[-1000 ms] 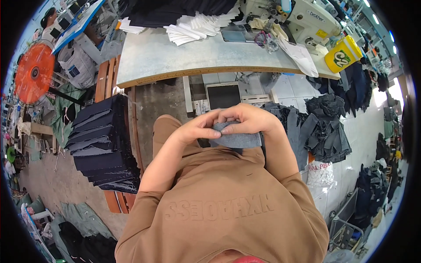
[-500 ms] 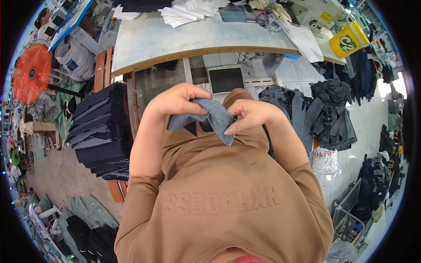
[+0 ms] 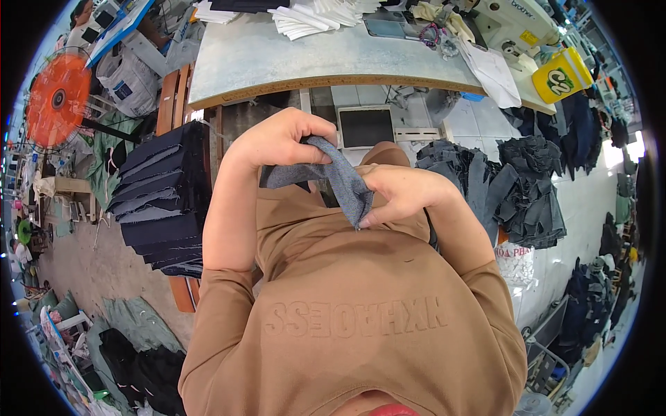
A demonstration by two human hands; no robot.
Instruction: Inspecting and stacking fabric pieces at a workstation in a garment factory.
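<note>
Over my lap I hold a narrow grey-blue denim piece in both hands. My left hand pinches its upper part between thumb and fingers. At the lower corner, my right hand has its thumb on the near edge, with the other fingers partly hidden behind the cloth. The piece is folded and bent, and one end trails left beneath my left hand.
A pale worktable stands ahead with white cloth pieces, a sewing machine and a yellow tub. Stacked dark denim lies left on a wooden bench; grey denim bundles are at right. An orange fan stands far left.
My left hand has risen slightly and the denim piece is now more twisted and upright between my hands. My right hand has moved a little lower. The whole view has shifted slightly.
</note>
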